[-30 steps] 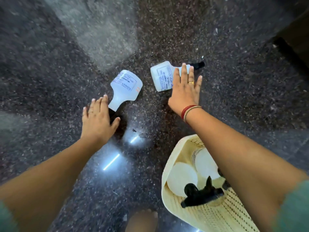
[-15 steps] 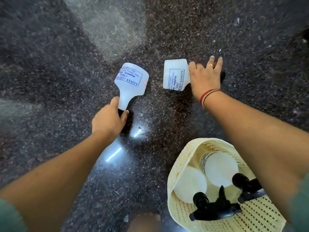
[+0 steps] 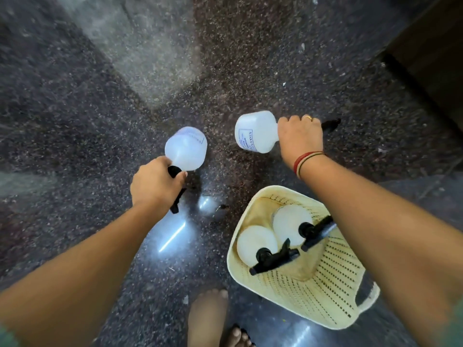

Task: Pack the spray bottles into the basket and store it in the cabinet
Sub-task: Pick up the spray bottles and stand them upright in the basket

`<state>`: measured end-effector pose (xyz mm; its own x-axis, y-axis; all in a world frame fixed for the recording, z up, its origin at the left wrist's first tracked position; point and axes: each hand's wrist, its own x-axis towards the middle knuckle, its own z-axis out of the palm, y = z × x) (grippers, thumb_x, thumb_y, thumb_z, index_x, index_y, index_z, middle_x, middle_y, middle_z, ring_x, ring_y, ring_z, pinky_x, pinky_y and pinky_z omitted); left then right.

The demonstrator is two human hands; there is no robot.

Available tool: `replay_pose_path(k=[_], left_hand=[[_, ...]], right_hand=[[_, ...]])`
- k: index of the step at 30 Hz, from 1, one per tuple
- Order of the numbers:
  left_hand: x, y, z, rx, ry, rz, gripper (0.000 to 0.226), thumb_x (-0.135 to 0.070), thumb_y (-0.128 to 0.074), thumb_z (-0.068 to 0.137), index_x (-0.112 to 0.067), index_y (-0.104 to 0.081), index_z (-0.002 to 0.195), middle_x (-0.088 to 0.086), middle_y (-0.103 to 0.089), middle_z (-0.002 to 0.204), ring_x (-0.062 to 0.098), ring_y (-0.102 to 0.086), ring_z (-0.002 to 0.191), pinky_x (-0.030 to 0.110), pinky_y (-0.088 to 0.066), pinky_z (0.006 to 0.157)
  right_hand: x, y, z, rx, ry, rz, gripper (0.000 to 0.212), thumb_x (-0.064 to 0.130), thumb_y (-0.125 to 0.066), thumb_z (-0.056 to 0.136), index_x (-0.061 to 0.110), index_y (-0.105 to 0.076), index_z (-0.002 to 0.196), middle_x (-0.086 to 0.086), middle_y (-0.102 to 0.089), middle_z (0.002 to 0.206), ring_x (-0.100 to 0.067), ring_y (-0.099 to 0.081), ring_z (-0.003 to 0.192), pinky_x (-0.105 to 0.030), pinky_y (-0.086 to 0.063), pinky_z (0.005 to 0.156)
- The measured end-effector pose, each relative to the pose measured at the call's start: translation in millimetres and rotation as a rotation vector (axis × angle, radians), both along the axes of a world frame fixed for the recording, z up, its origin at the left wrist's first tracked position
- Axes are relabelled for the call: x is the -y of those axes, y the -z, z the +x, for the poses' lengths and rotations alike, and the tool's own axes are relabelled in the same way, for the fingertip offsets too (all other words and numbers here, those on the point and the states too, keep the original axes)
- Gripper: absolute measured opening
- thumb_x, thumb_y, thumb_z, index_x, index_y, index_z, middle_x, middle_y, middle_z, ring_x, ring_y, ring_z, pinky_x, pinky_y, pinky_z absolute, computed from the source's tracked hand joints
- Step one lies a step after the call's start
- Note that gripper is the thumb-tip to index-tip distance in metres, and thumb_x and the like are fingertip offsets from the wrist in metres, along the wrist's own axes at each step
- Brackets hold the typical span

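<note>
Bottles in both our hands, mid-frame. Left hand clamped round black trigger neck of translucent left bottle. Right hand wrapped round neck of right bottle. We judge both light, rigid plastic, slick; neck safest hold. Cream perforated basket lower right, two packed bottles upright inside, on speckled stone floor.

Left spray bottle: translucent white body, black trigger head, held at neck, base pointing away, faint label on top. Right spray bottle: same kind, lying sideways in grasp, base to left, printed label facing camera, black nozzle poking out right. Cream perforated basket on floor, near right; two more white bottles standing upright inside, black triggers up, touching.
</note>
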<state>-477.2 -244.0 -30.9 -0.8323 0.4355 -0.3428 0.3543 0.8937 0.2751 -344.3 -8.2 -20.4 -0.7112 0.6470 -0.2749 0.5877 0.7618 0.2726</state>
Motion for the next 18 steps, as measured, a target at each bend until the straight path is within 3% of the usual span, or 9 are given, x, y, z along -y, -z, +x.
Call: replay_pose_path(k=[4,7,13,18], left_hand=[[4,-31,20,-0.023,0.043,-0.052,0.029,-0.041,-0.069,0.083,-0.021,-0.063,0.103,-0.013,-0.044,0.056,0.014,-0.044,0.049,0.019,-0.031,0.043],[0,-53,36,-0.017,0.101,-0.068,0.033,-0.041,-0.068,0.083,-0.021,-0.063,0.109,-0.01,-0.047,0.058,0.015,-0.045,0.051,0.019,-0.032,0.043],[-22,-76,56,-0.033,0.182,-0.081,0.035,-0.04,-0.068,0.084,-0.019,-0.063,0.112,0.008,-0.067,0.08,0.03,-0.061,0.072,0.029,-0.045,0.056],[-32,-77,69,-0.052,0.24,-0.048,0.034,-0.038,-0.068,0.082,-0.019,-0.065,0.109,0.013,-0.07,0.087,0.036,-0.065,0.082,0.034,-0.05,0.062]], right_hand=[[-3,-58,32,0.013,0.031,-0.004,0.036,0.009,-0.048,0.09,0.01,-0.043,0.126,-0.017,-0.06,0.118,-0.036,-0.054,0.111,-0.043,-0.039,0.091],[-3,-104,60,0.04,0.04,-0.055,0.051,0.011,-0.053,0.087,0.011,-0.034,0.134,-0.017,-0.061,0.118,-0.037,-0.056,0.11,-0.042,-0.041,0.088],[-7,-182,127,-0.004,0.068,-0.118,0.028,0.01,-0.058,0.085,0.014,-0.058,0.113,-0.012,-0.063,0.109,-0.036,-0.061,0.101,-0.037,-0.048,0.077],[20,-209,199,0.039,-0.027,-0.158,0.018,0.014,-0.057,0.085,0.021,-0.059,0.101,-0.007,-0.062,0.094,-0.033,-0.062,0.085,-0.032,-0.032,0.06]])
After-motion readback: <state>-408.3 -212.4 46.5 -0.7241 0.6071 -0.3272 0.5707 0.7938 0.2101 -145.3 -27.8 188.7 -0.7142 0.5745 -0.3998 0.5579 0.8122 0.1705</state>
